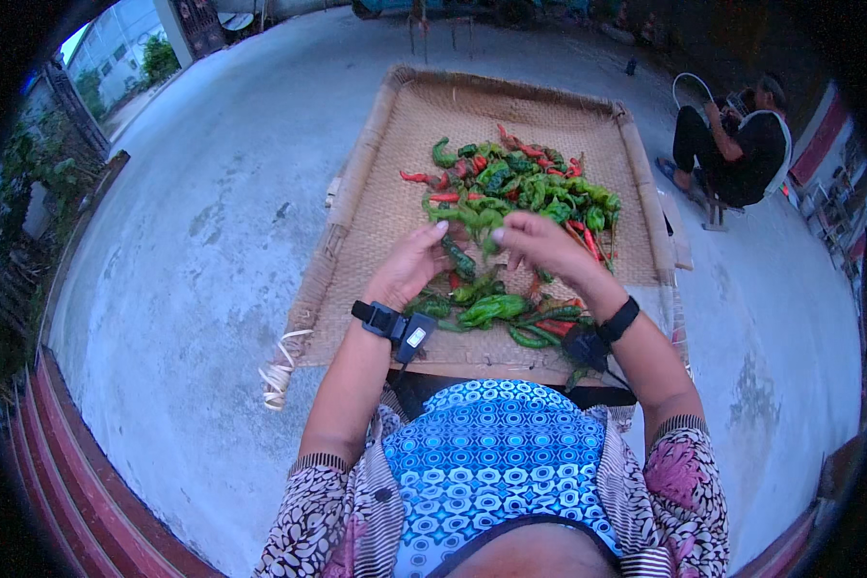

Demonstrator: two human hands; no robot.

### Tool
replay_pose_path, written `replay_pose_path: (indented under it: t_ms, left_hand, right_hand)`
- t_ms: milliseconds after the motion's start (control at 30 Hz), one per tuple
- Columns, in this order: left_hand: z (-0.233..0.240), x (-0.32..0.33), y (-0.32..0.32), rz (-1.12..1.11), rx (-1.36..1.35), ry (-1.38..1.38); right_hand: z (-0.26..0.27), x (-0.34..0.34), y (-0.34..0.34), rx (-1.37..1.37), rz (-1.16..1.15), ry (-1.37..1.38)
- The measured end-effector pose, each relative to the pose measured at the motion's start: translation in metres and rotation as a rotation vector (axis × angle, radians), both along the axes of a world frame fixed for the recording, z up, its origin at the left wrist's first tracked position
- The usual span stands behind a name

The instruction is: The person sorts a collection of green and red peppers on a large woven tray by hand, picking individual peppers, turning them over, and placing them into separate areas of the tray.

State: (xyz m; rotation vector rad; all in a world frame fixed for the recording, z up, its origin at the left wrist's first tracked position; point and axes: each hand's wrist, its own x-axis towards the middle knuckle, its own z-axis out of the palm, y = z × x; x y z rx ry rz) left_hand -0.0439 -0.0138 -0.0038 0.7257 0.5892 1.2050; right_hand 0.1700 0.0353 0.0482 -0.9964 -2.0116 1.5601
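Note:
Red and green chili peppers (495, 309) lie in two loose groups on a shallow woven tray (376, 209) before me. My left hand (415, 264) reaches over the tray with its thumb up, its fingers curled about the upper end of a dark green pepper (459, 260). Opposite it, my right hand (545, 249) is blurred by motion. Its fingertips are beside a light green pepper (490, 242); whether they grip it cannot be told. The larger heap of peppers (527, 180) lies beyond my hands, the smaller one between my wrists. Both wrists carry black straps with small devices.
A strip of pale binding (278, 376) curls loose from the tray's near left corner. A seated person (740, 144) is at the right, on a low stool, on the concrete floor (188, 289). Red-edged steps (79, 469) run along the lower left, plants (50, 173) above them.

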Motion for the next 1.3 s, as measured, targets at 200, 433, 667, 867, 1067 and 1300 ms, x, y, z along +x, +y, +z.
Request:
replay_pose_path:
  t_ms: [200,433,667,867,1067,1300]
  left_hand:
    - [-0.002,-0.014,-0.004,0.016,-0.011,0.212]
    - [-0.006,-0.014,0.000,0.107,0.022,0.073]
    - [-0.008,-0.013,0.005,0.497,0.045,0.413]
    - [-0.019,-0.032,0.007,0.673,0.073,0.908]
    - [-0.051,-0.053,0.015,0.339,0.178,1.434]
    - [-0.041,-0.049,0.016,0.600,0.059,1.252]
  right_hand:
    - [0.013,0.015,0.033,0.024,-0.319,0.150]
    - [0.006,-0.015,-0.010,0.023,-0.008,0.018]
    - [-0.018,-0.016,0.004,0.213,-0.045,0.027]
    - [-0.014,0.001,0.024,0.706,-0.480,-0.047]
    - [-0.031,-0.037,0.001,0.757,0.201,-0.473]
    - [-0.046,-0.061,-0.001,0.834,0.228,-0.461]
